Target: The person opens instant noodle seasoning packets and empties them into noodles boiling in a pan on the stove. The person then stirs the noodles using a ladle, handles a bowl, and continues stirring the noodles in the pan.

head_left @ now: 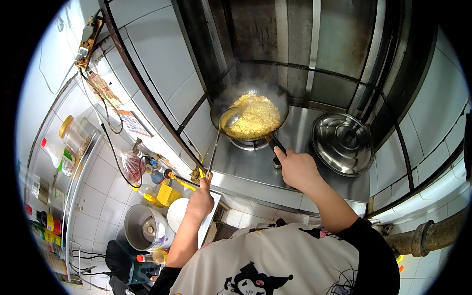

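Observation:
A dark wok [277, 96] sits on the burner, full of steaming yellow, crumbly food [255, 118] that looks like egg-coated rice, though I cannot be sure. My left hand [198, 200] is closed around the end of a long ladle handle. The metal ladle [230, 118] rests its bowl at the left side of the food, inside the wok. My right hand [299, 169] grips the black wok handle [276, 143] from the right front, thumb along its top.
Right of the wok lies a round steel lid [342, 143] on the steel stove top [296, 132]. To the left are a rice cooker pot [141, 227], a white plate [178, 214], a yellow container [168, 195], and a shelf [78, 184] of bottles and jars. Dark bars frame the stove.

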`<state>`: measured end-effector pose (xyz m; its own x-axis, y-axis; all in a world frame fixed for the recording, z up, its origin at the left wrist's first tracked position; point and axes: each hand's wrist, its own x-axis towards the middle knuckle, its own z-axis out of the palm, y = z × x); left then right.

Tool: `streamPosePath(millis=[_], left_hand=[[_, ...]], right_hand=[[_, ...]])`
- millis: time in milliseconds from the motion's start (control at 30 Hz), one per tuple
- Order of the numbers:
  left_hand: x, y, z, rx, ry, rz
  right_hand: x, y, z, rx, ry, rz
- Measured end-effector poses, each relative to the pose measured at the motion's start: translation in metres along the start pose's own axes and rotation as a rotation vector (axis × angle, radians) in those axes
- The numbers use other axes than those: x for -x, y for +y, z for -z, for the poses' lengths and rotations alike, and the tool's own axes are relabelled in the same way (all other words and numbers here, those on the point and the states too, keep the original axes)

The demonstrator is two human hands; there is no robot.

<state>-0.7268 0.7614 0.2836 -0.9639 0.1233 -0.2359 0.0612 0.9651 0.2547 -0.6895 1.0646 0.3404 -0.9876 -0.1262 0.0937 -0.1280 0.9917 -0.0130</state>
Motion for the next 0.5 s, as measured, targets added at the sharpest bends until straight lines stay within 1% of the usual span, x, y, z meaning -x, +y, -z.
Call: streamPosePath(millis=[500], left_hand=[[0.0011,-0.0015,-0.0003,0.027,0.023,-0.009]], right_hand=[[0.0009,-0.0007,0.0009,0.001,0.014,0.005]])
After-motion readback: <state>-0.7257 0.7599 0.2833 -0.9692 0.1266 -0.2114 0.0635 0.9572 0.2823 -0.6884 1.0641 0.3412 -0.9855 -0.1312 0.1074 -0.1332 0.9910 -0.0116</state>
